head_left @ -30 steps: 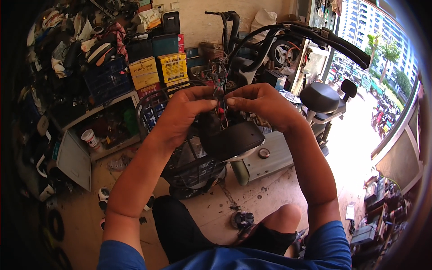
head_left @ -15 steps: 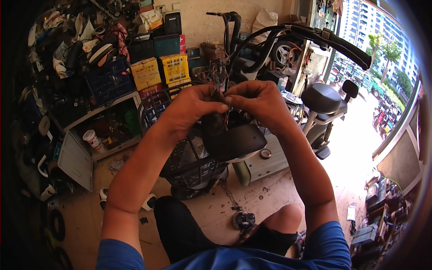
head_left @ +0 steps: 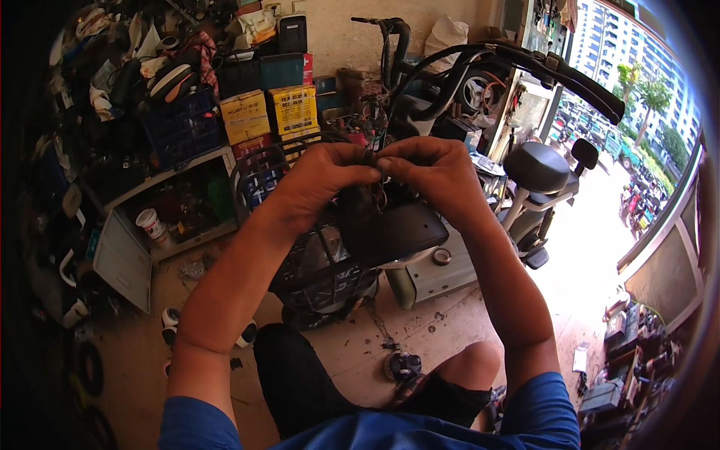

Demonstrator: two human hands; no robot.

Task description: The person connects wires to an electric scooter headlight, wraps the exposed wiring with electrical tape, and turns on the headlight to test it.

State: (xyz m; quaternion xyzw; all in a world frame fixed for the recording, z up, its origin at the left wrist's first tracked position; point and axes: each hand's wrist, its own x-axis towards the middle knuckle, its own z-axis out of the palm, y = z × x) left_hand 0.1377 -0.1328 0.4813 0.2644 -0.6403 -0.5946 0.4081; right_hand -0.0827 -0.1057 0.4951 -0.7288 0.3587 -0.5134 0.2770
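Over the front of an electric scooter, both of my hands meet at the fingertips. My left hand (head_left: 324, 178) pinches thin wires between thumb and forefinger. From the other side my right hand (head_left: 439, 171) pinches at the same spot, its thumb almost touching the left one. Loose wires (head_left: 379, 112) rise behind the fingers, and the exact point of grip is mostly hidden. Just below the hands lies the scooter's black padded panel (head_left: 397, 234). Its black wire basket (head_left: 315, 279) is under my left forearm, and the black handlebar (head_left: 581, 79) reaches out at the upper right.
A roll of tape (head_left: 442, 256) lies on the scooter's grey footboard (head_left: 420, 279). Yellow boxes (head_left: 294, 110) are stacked at the back left, beside a blue crate (head_left: 184, 131). An open cabinet door (head_left: 121, 262) stands at left. A small dark round part (head_left: 403, 366) sits on the floor between my legs.
Both hands stay together at the same spot with small finger movements. The dark strip that stuck up between the fingertips shows less now. The view has shifted slightly.
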